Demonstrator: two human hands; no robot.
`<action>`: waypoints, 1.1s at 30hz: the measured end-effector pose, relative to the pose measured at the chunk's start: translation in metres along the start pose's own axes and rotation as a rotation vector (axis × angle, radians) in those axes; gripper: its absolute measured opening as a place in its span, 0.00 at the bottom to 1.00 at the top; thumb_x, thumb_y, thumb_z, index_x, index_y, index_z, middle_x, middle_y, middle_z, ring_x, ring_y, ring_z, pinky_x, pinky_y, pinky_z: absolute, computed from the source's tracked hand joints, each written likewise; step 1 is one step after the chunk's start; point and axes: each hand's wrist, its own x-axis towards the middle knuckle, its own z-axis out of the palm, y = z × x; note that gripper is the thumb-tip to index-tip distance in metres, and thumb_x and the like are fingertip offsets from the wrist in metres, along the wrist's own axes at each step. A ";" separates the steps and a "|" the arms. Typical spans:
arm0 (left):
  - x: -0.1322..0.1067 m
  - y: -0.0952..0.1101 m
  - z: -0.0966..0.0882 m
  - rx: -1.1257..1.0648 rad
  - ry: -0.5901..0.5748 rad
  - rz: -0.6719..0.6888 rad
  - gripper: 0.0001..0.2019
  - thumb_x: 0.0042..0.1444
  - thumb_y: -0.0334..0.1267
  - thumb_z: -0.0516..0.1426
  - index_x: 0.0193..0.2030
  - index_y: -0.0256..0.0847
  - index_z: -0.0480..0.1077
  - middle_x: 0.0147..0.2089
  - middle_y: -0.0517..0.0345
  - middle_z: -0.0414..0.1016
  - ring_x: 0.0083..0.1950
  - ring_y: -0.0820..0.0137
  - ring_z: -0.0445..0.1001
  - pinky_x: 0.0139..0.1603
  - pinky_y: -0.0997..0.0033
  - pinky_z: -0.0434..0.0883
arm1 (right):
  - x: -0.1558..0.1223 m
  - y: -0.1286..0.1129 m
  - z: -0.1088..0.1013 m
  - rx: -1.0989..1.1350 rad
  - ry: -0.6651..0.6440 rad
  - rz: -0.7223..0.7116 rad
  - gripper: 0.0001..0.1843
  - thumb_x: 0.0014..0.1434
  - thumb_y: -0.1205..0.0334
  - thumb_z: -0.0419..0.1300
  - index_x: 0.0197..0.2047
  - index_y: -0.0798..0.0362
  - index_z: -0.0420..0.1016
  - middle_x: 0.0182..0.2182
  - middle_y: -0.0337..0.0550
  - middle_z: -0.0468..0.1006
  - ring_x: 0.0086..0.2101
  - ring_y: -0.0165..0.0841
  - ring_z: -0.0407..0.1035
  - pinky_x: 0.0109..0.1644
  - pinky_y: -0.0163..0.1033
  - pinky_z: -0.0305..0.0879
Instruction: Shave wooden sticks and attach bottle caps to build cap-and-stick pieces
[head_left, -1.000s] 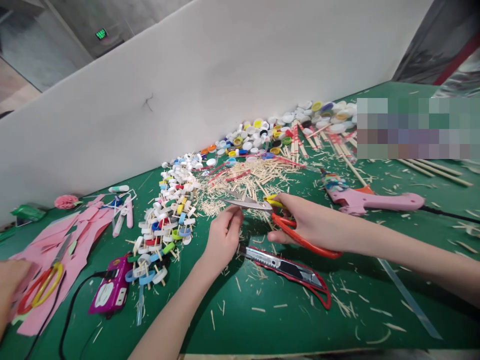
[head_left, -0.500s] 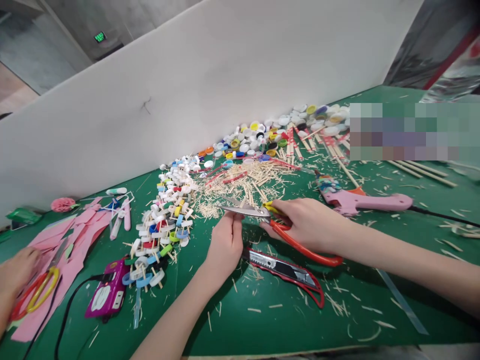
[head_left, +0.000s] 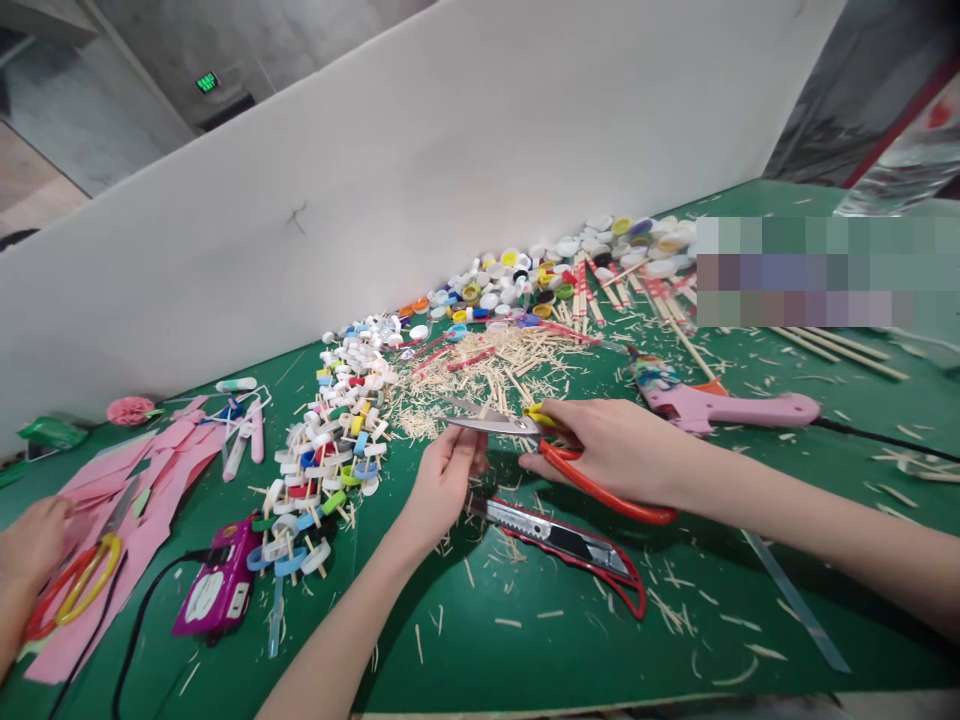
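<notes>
- Orange-handled scissors point(head_left: 525, 425) sit in the right hand point(head_left: 615, 450), fingers closed through the loops. Blades look slightly parted, over the green mat point(head_left: 525, 650), between the wood offcuts point(head_left: 487, 365) and the utility knife point(head_left: 562, 535).
- Left hand point(head_left: 442, 480) is pinched narrow, fingertips point(head_left: 469, 445) just under the blade tips. Whatever it pinches is too small to make out.
- Main risk: a nicked fingertip. Cause: the fingertips are almost touching the blades, so there is little margin if the cut closes off-line.
- A thin piece could twist or shoot out on the cut if it is gripped that close to its end. It would be lost among the offcuts.
- Utility knife lies just below both hands, near the left wrist. Cannot tell if its blade is out. A hand dropping to the mat could land on it.
- Pink glue gun point(head_left: 720, 405) lies near the right forearm, cord running off right. An arm sweep could snag the cord or knock the gun.
- Loose splinters cover the mat and could stick into a resting palm or forearm.
- Cap-and-stick pieces point(head_left: 330, 450) sit near the left forearm. An elbow swing could scatter them.
- Another person's hand point(head_left: 30, 550) works on pink paper point(head_left: 150, 470) at far left, well apart. Low clash risk.
</notes>
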 end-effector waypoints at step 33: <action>-0.001 0.003 -0.007 0.285 0.060 0.081 0.17 0.63 0.49 0.49 0.34 0.38 0.69 0.30 0.58 0.69 0.31 0.71 0.66 0.35 0.71 0.65 | 0.002 0.005 0.002 -0.037 0.086 -0.035 0.20 0.58 0.40 0.52 0.35 0.49 0.62 0.31 0.44 0.76 0.26 0.36 0.68 0.29 0.38 0.53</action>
